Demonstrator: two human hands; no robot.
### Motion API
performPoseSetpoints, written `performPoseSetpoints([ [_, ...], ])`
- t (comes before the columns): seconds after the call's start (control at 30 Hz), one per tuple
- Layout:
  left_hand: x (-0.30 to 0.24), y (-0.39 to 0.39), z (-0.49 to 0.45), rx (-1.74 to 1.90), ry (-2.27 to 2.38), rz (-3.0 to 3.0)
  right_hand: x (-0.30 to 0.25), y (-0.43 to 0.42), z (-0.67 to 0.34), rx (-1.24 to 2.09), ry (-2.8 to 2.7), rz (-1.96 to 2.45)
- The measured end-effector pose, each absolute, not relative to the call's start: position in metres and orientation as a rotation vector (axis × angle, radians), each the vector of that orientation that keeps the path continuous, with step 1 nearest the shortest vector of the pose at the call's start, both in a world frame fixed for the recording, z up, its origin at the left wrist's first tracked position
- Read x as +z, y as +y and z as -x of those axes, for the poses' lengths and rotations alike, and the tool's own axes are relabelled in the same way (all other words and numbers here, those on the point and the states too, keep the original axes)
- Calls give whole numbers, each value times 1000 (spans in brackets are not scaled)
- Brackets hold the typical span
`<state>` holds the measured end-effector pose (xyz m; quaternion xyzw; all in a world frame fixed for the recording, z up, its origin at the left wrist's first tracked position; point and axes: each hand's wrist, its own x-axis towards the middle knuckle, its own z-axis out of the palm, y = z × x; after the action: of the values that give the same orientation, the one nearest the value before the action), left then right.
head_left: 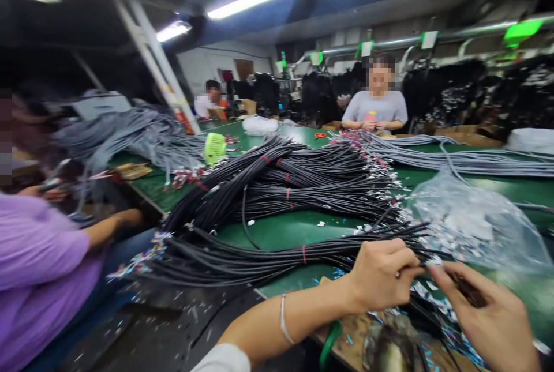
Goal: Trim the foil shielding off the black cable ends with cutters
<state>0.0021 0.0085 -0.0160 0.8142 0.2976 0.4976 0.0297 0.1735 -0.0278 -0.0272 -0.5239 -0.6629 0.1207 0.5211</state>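
My left hand (pixel 381 273) is closed in a pinch on a thin black cable end near the front edge of the green table (pixel 285 229). My right hand (pixel 493 311) is closed too, its fingers pinching a black cable end just to the right of the left hand. Both hands work at the wire tips of a bundle of black cables (pixel 242 256) tied with red bands. A bigger heap of black cable bundles (pixel 294 181) lies behind it. A thin bracelet circles my left wrist.
A clear plastic bag (pixel 476 222) lies right of my hands. Grey cables (pixel 459 158) run across the far right. A green fan (pixel 214 147) stands at the back left. A person in purple (pixel 38 268) sits on the left; another in grey (pixel 378 108) sits across.
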Motion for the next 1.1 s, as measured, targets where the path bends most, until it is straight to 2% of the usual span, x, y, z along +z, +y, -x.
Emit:
performPoseSetpoints([
  [0.13, -11, 3, -4, 1533, 870, -2275, -17, -28, -167, 264, -1656, 1231],
  [0.33, -8, -3, -6, 1522, 911, -2166, -21, -35, -164, -190, -1767, 1050],
  [0.43, -10, -3, -4, 1522, 889, -2295, -25, -37, -166, -280, -1856, 936],
  [0.57, -10, -3, -1, 1581, 857, -2344, -13, -39, -163, -112, -1794, 1054],
  [0.77, -5, -4, -1, 1582, 854, -2252, 4, -42, -158, 335, -1621, 1262],
  [0.97, 2, -6, -1, 1495, 889, -2073, 1, -39, -161, 477, -1541, 1223],
  [1.1, 7, -7, 0, 1484, 875, -2010, 3, -37, -167, 382, -1628, 1213],
])
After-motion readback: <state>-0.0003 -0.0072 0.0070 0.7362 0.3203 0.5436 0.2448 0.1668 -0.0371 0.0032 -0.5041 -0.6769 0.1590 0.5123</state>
